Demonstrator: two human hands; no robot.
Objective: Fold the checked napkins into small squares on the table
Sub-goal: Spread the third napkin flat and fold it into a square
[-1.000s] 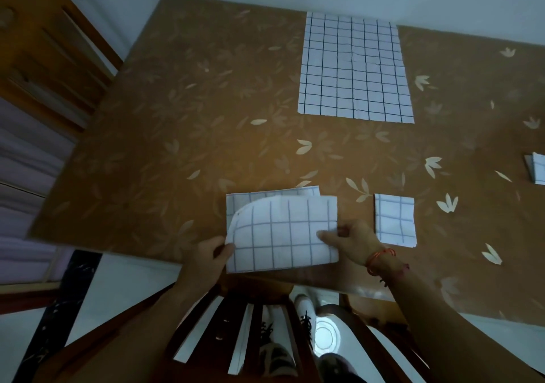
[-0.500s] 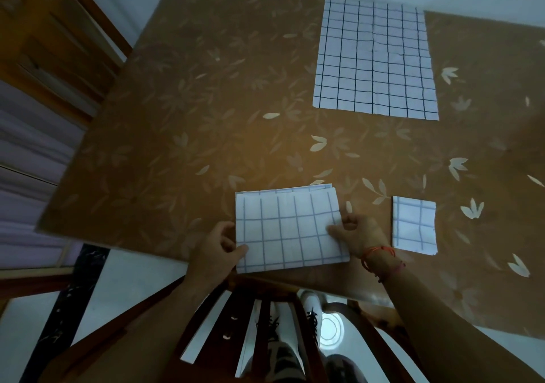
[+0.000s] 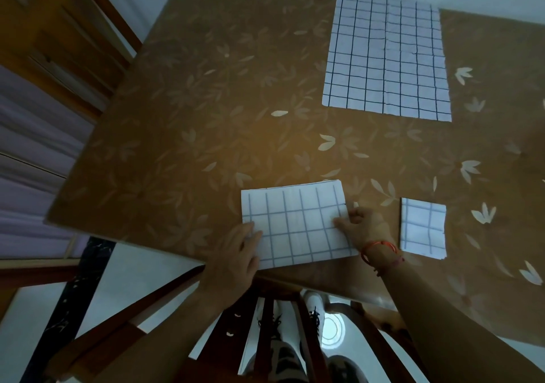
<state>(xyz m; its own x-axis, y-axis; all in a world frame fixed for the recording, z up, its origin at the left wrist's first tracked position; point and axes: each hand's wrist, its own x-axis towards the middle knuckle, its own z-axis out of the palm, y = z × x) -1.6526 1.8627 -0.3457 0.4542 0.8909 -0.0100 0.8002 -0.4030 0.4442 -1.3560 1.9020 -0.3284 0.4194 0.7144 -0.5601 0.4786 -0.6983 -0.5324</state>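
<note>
Left hand point(image 3: 236, 253) presses flat, right hand point(image 3: 364, 226) pinches the folded napkin point(image 3: 298, 223) between them on the brown leaf-patterned bench point(image 3: 206, 117).

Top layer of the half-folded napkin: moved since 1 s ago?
Yes. On the napkin, the curled far-left corner dropped flat, leftward relative to the table edge.
</note>
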